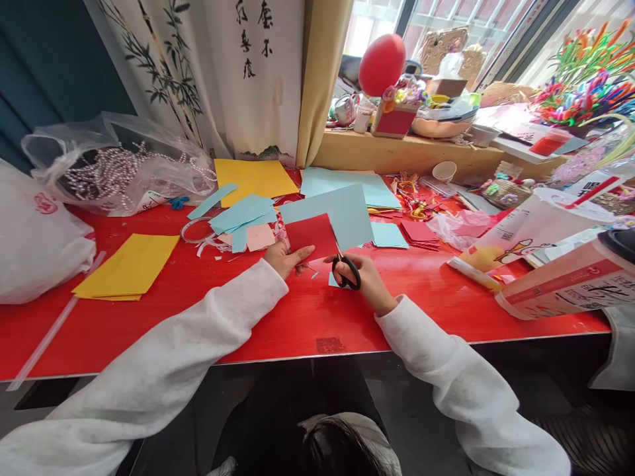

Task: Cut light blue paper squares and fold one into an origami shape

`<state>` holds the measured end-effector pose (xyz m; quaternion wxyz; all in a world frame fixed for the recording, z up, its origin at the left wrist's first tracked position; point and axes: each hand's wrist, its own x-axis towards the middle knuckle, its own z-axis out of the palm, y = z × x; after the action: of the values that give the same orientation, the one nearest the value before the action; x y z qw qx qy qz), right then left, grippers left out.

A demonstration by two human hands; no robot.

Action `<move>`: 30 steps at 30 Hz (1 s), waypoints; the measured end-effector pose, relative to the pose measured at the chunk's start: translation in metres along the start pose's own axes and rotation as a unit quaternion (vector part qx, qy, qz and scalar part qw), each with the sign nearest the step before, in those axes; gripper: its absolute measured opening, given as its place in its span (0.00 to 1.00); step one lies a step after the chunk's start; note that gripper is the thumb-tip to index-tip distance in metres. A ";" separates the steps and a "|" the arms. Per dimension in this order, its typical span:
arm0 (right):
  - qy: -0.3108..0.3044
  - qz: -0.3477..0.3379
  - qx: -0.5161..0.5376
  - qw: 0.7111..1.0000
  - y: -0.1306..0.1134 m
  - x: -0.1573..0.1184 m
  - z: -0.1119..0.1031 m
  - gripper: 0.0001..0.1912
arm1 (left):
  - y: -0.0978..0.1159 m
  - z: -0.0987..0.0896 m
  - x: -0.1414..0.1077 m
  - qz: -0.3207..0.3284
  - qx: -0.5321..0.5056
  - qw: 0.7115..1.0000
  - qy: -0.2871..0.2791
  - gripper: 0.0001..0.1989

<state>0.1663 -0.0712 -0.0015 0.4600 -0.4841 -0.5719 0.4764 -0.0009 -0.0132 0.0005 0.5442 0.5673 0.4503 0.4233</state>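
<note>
The black-handled scissors (353, 278), gripped in the right hand (366, 276), point away from the person, slanting slightly left. Left of them, the left hand (288, 256) pinches red paper (311, 237) over light-blue paper (347, 210).

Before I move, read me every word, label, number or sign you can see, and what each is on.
"痕": bottom of the left column, curtain; its other brushed characters are too cursive to read surely.
Too small, blurred or angled: print on the large tilted cup, straw cup, window frame; red mark on the white bag.
No number is readable.
</note>
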 end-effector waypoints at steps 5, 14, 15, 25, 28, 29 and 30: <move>-0.007 -0.002 0.000 1.000 0.000 0.000 -0.001 0.19 | 0.001 0.000 -0.002 -0.006 0.014 1.000 -0.006 0.19; -0.002 -0.010 -0.010 1.000 0.000 0.001 -0.002 0.18 | 0.000 0.000 -0.001 -0.005 0.007 1.000 -0.011 0.21; 0.000 -0.009 -0.012 1.000 0.000 0.001 -0.002 0.18 | 0.000 0.000 -0.001 -0.005 0.010 1.000 -0.014 0.21; 0.004 -0.010 -0.030 0.999 -0.002 0.000 -0.003 0.20 | -0.004 0.000 -0.001 0.001 0.024 1.000 -0.017 0.21; 0.003 -0.012 -0.024 1.000 -0.002 0.001 -0.002 0.19 | -0.005 0.000 0.000 0.002 0.026 1.000 -0.017 0.21; 0.005 -0.012 -0.023 1.000 -0.002 0.001 -0.002 0.19 | -0.005 0.000 0.000 0.002 0.027 0.999 -0.017 0.21; 0.007 -0.012 -0.023 1.000 -0.001 0.001 -0.002 0.19 | -0.005 0.000 0.000 0.002 0.026 1.000 -0.016 0.21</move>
<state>0.1684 -0.0700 0.0001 0.4582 -0.4911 -0.5853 0.4541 -0.0012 -0.0131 -0.0046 0.5350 0.5890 0.4515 0.4037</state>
